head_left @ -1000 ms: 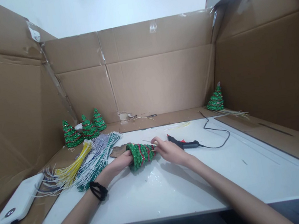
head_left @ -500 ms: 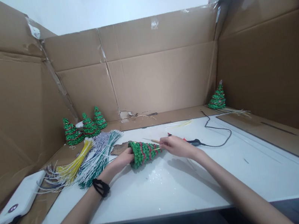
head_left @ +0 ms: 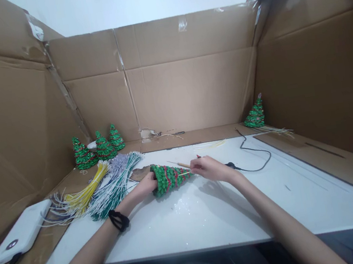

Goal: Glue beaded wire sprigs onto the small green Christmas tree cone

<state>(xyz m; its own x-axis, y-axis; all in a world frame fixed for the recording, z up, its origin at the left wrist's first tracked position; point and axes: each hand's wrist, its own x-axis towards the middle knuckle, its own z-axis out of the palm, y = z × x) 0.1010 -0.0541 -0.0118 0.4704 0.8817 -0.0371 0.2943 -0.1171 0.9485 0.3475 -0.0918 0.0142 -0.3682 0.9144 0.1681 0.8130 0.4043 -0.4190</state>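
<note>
A small green Christmas tree [head_left: 168, 178] with red garland lies on its side over the white table, its tip to the right. My left hand [head_left: 145, 188] grips its open base, with the fingers partly hidden inside. Near the tip, my right hand [head_left: 212, 168] is closed around a thin tool with a wooden handle [head_left: 183, 165] and a needle-like point, which looks like an awl. A thin pale yellow strand [head_left: 184, 174] runs from the same fingers to the tree's side. Whether the strand enters the tree, I cannot tell. A brown flat piece [head_left: 139, 174] lies behind the base.
Bundles of yellow stems [head_left: 88, 190] and green-and-white stems [head_left: 118, 186] lie left. Several finished trees [head_left: 105, 147] stand at the back left, another tree [head_left: 254, 115] back right. A black cable [head_left: 262, 167] trails behind my right hand. A white power bank [head_left: 21, 234] sits far left. Cardboard walls [head_left: 190, 94] enclose the table.
My right hand has shifted slightly to the right along with the pointed tool. The tree and my left hand stay nearly in place; the whole view has tilted a little.
</note>
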